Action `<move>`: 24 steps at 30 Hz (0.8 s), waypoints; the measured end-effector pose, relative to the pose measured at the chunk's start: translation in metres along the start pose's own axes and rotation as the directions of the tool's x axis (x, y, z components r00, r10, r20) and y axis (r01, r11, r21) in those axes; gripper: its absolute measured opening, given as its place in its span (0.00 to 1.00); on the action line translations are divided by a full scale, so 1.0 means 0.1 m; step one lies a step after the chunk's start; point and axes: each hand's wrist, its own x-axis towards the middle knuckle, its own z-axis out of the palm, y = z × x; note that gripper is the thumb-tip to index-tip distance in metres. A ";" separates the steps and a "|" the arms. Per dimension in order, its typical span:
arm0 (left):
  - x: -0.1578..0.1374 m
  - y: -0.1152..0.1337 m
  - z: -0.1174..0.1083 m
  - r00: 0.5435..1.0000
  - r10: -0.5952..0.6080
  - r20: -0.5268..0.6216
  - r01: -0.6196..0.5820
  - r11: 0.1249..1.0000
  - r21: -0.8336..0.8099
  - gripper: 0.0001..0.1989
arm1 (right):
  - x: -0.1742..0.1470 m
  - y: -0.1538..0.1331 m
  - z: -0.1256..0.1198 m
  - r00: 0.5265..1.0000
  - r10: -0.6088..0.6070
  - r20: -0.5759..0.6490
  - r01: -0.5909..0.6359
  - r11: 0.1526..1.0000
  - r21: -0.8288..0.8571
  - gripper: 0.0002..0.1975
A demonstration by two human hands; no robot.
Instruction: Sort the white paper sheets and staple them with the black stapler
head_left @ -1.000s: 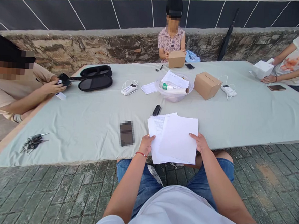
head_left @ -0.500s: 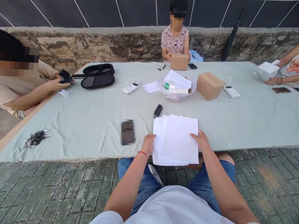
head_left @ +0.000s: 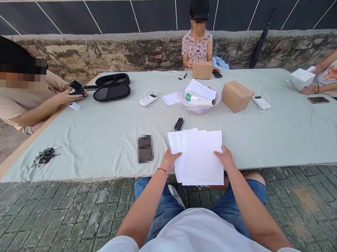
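Head view: papers (head_left: 203,156) held at lower centre of frame, at the table's (head_left: 256,135) near edge; left margin pinched by the left hand (head_left: 170,159), right by the right hand (head_left: 225,158). Stack unevenly fanned; loose sheets could be shed if either pinch were eased. Black stapler (head_left: 179,124), just beyond, might be nudged by far corners.

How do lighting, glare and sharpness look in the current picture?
Head view: soft daylight, no hard shadows on the tablecloth; head view: papers bright white, their text too small to read; head view: a dark item beside the left hand is pixelated; head view: right corners darken.
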 end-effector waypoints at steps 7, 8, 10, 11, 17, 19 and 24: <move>-0.01 -0.03 0.07 0.994 0.064 -0.090 -0.045 0.979 0.199 0.29 | 0.02 0.08 -0.13 0.998 0.032 -0.056 -0.025 0.992 0.121 0.23; -0.02 -0.02 0.08 0.994 0.061 -0.091 -0.042 0.980 0.197 0.29 | 0.03 0.11 -0.18 0.995 0.039 -0.087 -0.028 0.992 0.126 0.23; -0.04 -0.01 0.08 0.995 0.057 -0.079 -0.041 0.983 0.180 0.28 | 0.04 0.15 -0.27 0.991 0.052 -0.124 -0.035 0.991 0.129 0.22; -0.04 0.00 0.09 0.996 0.058 -0.071 -0.045 0.985 0.167 0.28 | 0.04 0.16 -0.31 0.990 0.056 -0.131 -0.039 0.991 0.128 0.22; -0.05 -0.02 0.07 0.996 0.035 -0.083 -0.031 0.999 0.039 0.22 | 0.07 0.12 -0.42 0.989 0.094 -0.117 -0.078 0.989 0.129 0.21; -0.06 -0.03 0.05 0.994 0.029 -0.104 -0.028 1.000 0.009 0.22 | 0.09 0.11 -0.41 0.991 0.110 -0.080 -0.096 0.982 0.162 0.21; -0.15 0.00 0.06 0.991 0.100 -0.086 -0.109 0.988 -0.105 0.25 | 0.08 0.12 -0.37 0.992 0.123 0.007 -0.120 0.952 0.280 0.23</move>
